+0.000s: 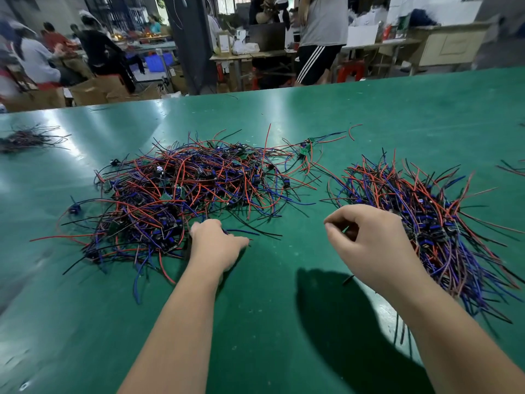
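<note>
Wires being sorted on a green table.
Most remain in the tangled red, blue and black wire heap, gripped by the left hand; the right hand is curled empty beside the aligned wire heap.

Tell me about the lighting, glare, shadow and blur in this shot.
Head view: overhead light leaves pale glare streaks on the far left of the green table; a dark shadow lies on it below the right hand; the left wire pile, the right wire pile and the left hand are sharp; the people behind are soft and smeared; the table's far edge bows, wide-angle distortion.
</note>
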A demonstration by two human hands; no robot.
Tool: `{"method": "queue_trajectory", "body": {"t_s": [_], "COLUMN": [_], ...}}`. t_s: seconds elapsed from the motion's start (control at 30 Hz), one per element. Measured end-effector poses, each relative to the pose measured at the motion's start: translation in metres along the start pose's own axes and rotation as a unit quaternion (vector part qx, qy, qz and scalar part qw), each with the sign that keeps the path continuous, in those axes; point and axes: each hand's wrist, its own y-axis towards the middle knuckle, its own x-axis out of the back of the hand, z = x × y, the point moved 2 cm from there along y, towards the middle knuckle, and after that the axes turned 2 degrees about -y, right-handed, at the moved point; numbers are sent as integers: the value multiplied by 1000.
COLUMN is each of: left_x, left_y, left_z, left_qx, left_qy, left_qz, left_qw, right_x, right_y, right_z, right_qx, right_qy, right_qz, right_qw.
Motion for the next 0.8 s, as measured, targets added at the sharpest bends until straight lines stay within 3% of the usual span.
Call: {"method": "queue_trajectory", "body": {"t_s": [0.1,0.23,0.33,0.5,0.57,0.67,0.73,0.8], "left_x": [-3,-8,-13,2,7,7,5,4], "left_y": [-2,-5,-8,-2,0,0,-5,-13], "left_z": [-2,-8,-12,-4,-1,-2,-8,-18], "left_qx": [-4,18,56,143,161,159,125,32], "left_qy": [-149,-362,-493,-659,-687,-680,-630,-559], "left_qz": [-17,-25,-5,-39,-26,-2,-13,-52], "left_qw": [989,932,868,737,708,715,766,827], "right_x": [-2,-3,-4,-5,-5,-7,-8,-9], "right_y": [-1,-1,-1,-3,-4,-3,-2,-1], "right_z": [0,1,3,3,3,3,3,1], "right_qx": [-8,-17,-24,-30,-32,-33,-39,-52], "right_qy": [12,36,64,71,74,76,79,95], "right_qz": [10,13,20,30,32,38,42,39], "right_qw": [1000,999,997,997,996,996,995,993]}}
